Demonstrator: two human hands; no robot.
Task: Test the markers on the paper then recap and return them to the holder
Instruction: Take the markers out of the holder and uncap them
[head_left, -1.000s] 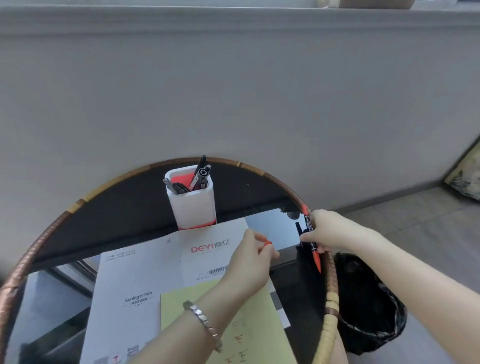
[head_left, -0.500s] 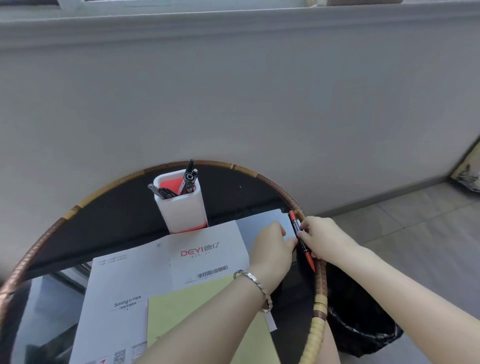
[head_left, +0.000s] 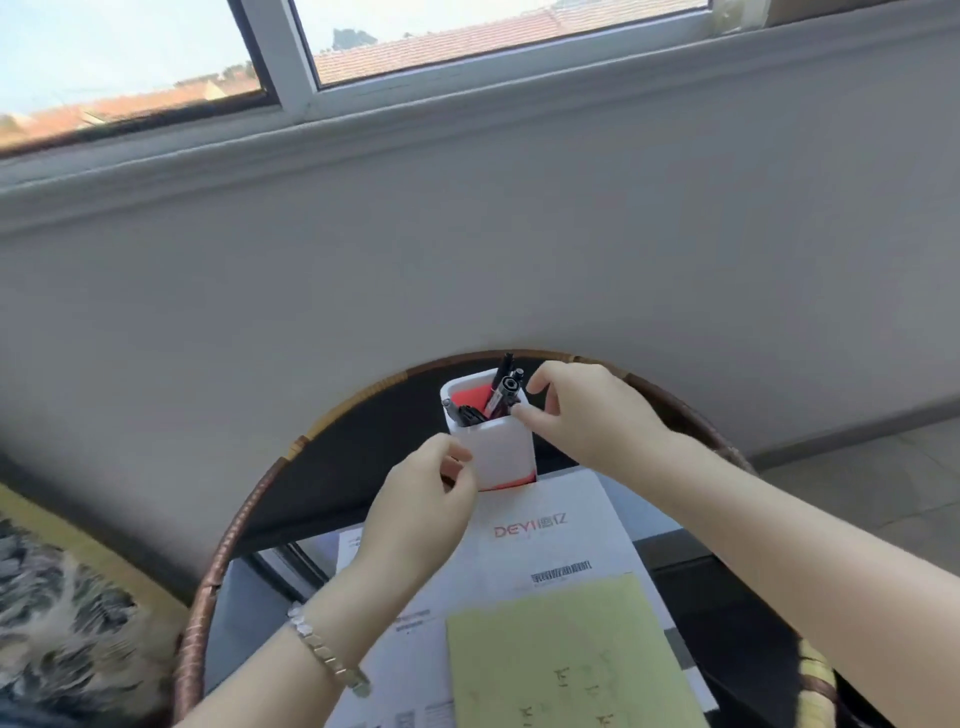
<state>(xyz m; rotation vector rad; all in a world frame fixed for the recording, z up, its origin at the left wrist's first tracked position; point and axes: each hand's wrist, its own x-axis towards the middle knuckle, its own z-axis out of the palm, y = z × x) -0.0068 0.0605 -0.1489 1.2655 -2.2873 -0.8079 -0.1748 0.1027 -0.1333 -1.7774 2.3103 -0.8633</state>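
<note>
White square plastic holder (head_left: 501, 447) with red interior: stands at the far side of the round dark tabletop (head_left: 337, 483), markers (head_left: 501, 389) upright inside. Right hand (head_left: 587, 415) at rim, fingers loosely open, empty. Left hand (head_left: 426, 499) beside holder wall, fingers curled, contents indeterminable. Risk: nudging tips the holder.

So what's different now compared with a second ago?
The right hand left the table's edge for the white holder; the red marker it held is gone from view. The left hand came beside the holder. Papers stay put.
</note>
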